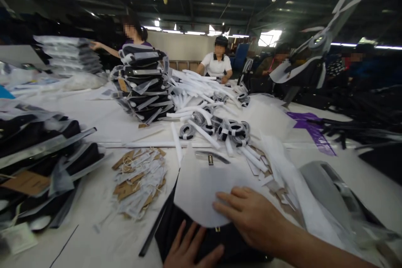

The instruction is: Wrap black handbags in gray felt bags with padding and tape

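Observation:
A black bag (169,226) lies in front of me, with a pale white sheet (201,194) spread over its upper part. A small gold-edged label or fitting (210,159) shows near the sheet's far end, and a small gold piece (217,229) shows at its near edge. My left hand (190,249) rests on the black fabric with its fingers spread, just below the sheet. My right hand (251,213) lies across the sheet's right side, index and middle fingers stretched out on it; its thumb is hidden.
Cardboard tags (138,184) are heaped left of the bag. Bagged black goods (143,79) form stacks behind and at left. White foam tubes (194,88) and coiled straps (232,130) crowd the middle. Clear plastic bags (336,192) lie at right. Several people work across the table.

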Motion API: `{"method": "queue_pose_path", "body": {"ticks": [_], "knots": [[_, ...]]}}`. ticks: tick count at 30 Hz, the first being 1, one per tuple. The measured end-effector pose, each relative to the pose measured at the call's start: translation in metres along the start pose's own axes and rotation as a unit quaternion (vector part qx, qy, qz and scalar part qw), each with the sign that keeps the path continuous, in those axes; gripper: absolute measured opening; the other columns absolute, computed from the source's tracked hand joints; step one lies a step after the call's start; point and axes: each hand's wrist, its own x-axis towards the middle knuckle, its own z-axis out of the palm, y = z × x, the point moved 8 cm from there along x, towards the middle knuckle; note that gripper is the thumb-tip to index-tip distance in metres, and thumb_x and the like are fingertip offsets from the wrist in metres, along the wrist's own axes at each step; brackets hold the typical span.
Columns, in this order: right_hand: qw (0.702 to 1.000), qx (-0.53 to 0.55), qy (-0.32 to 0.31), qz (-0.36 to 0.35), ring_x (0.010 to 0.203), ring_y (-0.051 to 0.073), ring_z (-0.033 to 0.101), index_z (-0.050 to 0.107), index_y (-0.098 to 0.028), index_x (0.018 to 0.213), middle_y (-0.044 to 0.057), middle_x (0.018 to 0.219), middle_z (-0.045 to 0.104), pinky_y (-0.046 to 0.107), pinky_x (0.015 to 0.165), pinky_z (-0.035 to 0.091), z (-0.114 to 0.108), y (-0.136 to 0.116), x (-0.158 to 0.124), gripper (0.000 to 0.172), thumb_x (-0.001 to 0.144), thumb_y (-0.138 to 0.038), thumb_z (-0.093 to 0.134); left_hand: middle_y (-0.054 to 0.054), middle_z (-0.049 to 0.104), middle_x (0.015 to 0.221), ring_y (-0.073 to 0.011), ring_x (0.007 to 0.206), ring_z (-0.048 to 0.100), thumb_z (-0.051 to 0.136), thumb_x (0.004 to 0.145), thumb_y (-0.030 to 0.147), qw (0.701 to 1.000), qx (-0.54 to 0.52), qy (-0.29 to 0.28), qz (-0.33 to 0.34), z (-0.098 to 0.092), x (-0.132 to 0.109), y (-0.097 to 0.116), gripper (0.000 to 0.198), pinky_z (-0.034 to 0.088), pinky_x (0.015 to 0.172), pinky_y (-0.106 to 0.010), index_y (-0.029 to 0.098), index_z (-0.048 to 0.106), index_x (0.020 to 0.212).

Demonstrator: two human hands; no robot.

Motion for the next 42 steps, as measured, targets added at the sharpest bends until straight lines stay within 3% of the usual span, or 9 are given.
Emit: {"method": "queue_pose_path", "body": {"ticks": [4, 9, 17, 26, 28, 32, 34, 38, 42], "knots": [[0.997, 0.044, -0.050, 0.045, 0.115, 0.030, 0.056, 0.052, -0.026, 0.139, 0.006, 0.146, 0.051, 0.049, 0.096, 0.048, 0.038, -0.020, -0.027, 0.058, 0.083, -0.012, 0.049, -0.007, 0.061, 0.135, -0.0297, 0.112, 0.065, 0.056, 0.084, 0.017, 0.996, -0.044, -0.049, -0.052, -0.009, 0.000, -0.004, 0.076, 0.056, 0.090, -0.044, 0.042, 0.031, 0.151], [0.993, 0.063, -0.076, 0.062, 0.147, 0.039, 0.020, 0.034, -0.028, 0.152, 0.005, 0.160, 0.029, 0.065, 0.113, 0.024, 0.060, -0.030, -0.044, 0.077, 0.080, -0.006, 0.047, -0.006, 0.053, 0.145, -0.0292, 0.123, 0.059, 0.056, 0.083, 0.019, 0.990, -0.100, -0.074, -0.062, -0.020, -0.001, -0.001, 0.072, 0.052, 0.100, -0.043, 0.034, 0.036, 0.150], [0.985, 0.101, -0.102, 0.096, 0.146, 0.036, 0.024, 0.029, -0.029, 0.154, 0.004, 0.161, 0.026, 0.063, 0.115, 0.022, 0.063, -0.036, -0.051, 0.082, 0.077, -0.009, 0.048, -0.007, 0.065, 0.131, -0.0259, 0.104, 0.068, 0.057, 0.082, 0.018, 0.980, -0.146, -0.105, -0.084, -0.010, -0.008, 0.001, 0.067, 0.053, 0.098, -0.043, 0.031, 0.042, 0.146], [0.984, 0.125, -0.105, 0.075, 0.146, 0.033, 0.026, 0.030, -0.028, 0.154, 0.004, 0.160, 0.029, 0.063, 0.118, 0.011, 0.057, -0.029, -0.049, 0.078, 0.079, -0.016, 0.047, -0.005, 0.067, 0.127, -0.0268, 0.110, 0.066, 0.066, 0.079, 0.021, 0.987, -0.112, -0.082, -0.086, -0.032, -0.007, 0.003, 0.065, 0.056, 0.092, -0.039, 0.033, 0.048, 0.141], [0.984, 0.128, -0.103, 0.074, 0.146, 0.033, 0.025, 0.029, -0.028, 0.154, 0.004, 0.160, 0.028, 0.063, 0.118, 0.011, 0.058, -0.029, -0.051, 0.079, 0.078, -0.015, 0.046, -0.008, 0.069, 0.122, -0.0269, 0.105, 0.068, 0.066, 0.081, 0.024, 0.992, -0.081, -0.076, -0.067, -0.048, -0.004, 0.009, 0.053, 0.058, 0.086, -0.035, 0.027, 0.055, 0.133], [0.984, 0.137, -0.091, 0.068, 0.146, 0.033, 0.024, 0.029, -0.026, 0.154, 0.006, 0.160, 0.029, 0.064, 0.117, 0.010, 0.059, -0.029, -0.052, 0.082, 0.076, -0.014, 0.048, -0.002, 0.072, 0.076, -0.0181, 0.057, 0.067, 0.057, 0.091, 0.030, 0.988, -0.092, -0.089, -0.091, -0.081, 0.030, 0.002, 0.017, 0.053, 0.047, -0.024, 0.022, 0.065, 0.104], [0.985, 0.141, -0.079, 0.065, 0.146, 0.033, 0.025, 0.031, -0.025, 0.153, 0.007, 0.159, 0.031, 0.064, 0.117, 0.009, 0.059, -0.029, -0.052, 0.081, 0.075, -0.014, 0.049, 0.000, 0.068, 0.069, -0.0191, 0.059, 0.067, 0.052, 0.093, 0.027, 0.982, -0.138, -0.077, -0.102, -0.086, 0.057, -0.012, 0.013, 0.056, 0.053, -0.027, 0.024, 0.065, 0.096], [0.985, 0.149, -0.056, 0.064, 0.147, 0.032, 0.023, 0.032, -0.025, 0.153, 0.009, 0.159, 0.032, 0.064, 0.117, 0.005, 0.056, -0.028, -0.056, 0.079, 0.077, -0.014, 0.052, -0.006, 0.065, 0.130, -0.0207, 0.119, 0.062, 0.055, 0.095, 0.032, 0.964, -0.252, -0.073, -0.043, -0.054, 0.082, -0.031, 0.039, 0.052, 0.101, -0.036, 0.026, 0.052, 0.134], [0.974, 0.209, -0.063, 0.060, 0.148, 0.033, 0.021, 0.028, -0.030, 0.154, 0.008, 0.161, 0.027, 0.065, 0.117, 0.006, 0.057, -0.023, -0.062, 0.071, 0.090, -0.036, 0.059, -0.012, 0.056, 0.141, -0.0227, 0.127, 0.057, 0.049, 0.098, 0.035, 0.965, -0.242, -0.052, -0.089, -0.012, 0.051, -0.043, 0.058, 0.052, 0.102, -0.038, 0.022, 0.028, 0.151]]}}
